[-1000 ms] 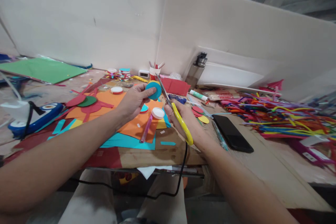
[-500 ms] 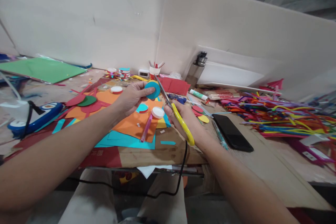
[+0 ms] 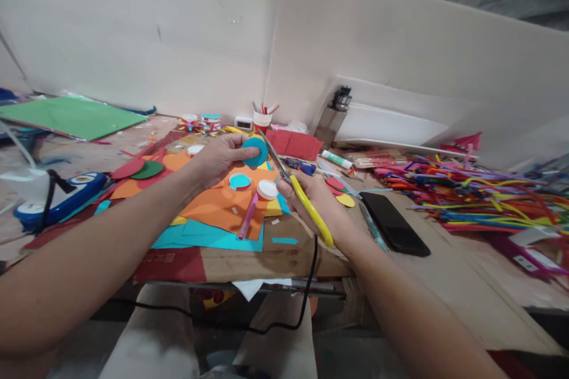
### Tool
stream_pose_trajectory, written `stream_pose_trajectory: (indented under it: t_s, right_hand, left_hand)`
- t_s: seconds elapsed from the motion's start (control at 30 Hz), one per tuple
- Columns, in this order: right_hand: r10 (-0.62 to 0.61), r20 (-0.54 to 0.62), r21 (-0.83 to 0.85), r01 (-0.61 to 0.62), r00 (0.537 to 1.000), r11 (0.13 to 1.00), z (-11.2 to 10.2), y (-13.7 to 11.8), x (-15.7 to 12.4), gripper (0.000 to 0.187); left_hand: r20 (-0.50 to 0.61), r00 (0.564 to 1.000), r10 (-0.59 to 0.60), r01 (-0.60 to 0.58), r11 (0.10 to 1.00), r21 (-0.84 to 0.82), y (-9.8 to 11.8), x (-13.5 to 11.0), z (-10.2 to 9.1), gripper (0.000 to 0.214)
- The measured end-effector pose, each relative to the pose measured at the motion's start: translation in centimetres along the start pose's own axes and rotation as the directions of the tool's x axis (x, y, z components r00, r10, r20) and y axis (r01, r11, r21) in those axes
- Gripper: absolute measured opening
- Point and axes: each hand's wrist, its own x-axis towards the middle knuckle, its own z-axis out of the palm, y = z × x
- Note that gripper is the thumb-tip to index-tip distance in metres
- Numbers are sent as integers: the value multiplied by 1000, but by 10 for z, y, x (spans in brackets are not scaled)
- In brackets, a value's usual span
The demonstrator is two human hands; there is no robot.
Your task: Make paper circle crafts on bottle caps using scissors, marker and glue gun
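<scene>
My left hand (image 3: 222,161) pinches a blue paper disc (image 3: 254,153) between thumb and fingers, with a bit of yellow showing behind its upper edge. In my right hand (image 3: 309,195) is a pair of scissors (image 3: 306,207) with yellow handles, its blades pointing up and to the left. The blades lie right along the disc's right edge; whether they cut into it I cannot make out. Below the hands, a white round lid (image 3: 267,189) and a pink marker (image 3: 247,217) rest on orange paper (image 3: 208,210). Beside them sits a blue-topped round piece (image 3: 240,182).
Blue sheets (image 3: 200,235) stick out under the orange paper. To the right lie a black phone (image 3: 393,224) and a heap of pipe cleaners (image 3: 471,189). A glue stick (image 3: 336,159) and a bottle (image 3: 332,118) are further back. A black cable (image 3: 311,284) hangs over the front edge.
My left hand has shifted slightly left with the blue disc, which now looks turned a little. The scissors' tip has moved slightly left and down along with it.
</scene>
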Motion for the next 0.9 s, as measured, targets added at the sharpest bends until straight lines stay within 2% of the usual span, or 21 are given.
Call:
stream_pose_trajectory:
  t_s: [0.23,0.57,0.9]
  right_hand:
    - [-18,4,-25,18,1000,1000,-1,-4,-1,38]
    - [-34,15,-51,35,999,998,-2,-3,-1,41]
    - [-59,49,-115,65,997,991,-6,-3,0,43]
  left_hand:
    - [17,1000,-17,15,996,93,4,1,-7,21]
    - [67,998,-7,1,996,85,4,3,-12,14]
    - [109,994,-4,-17,982,190,6,6,-23,11]
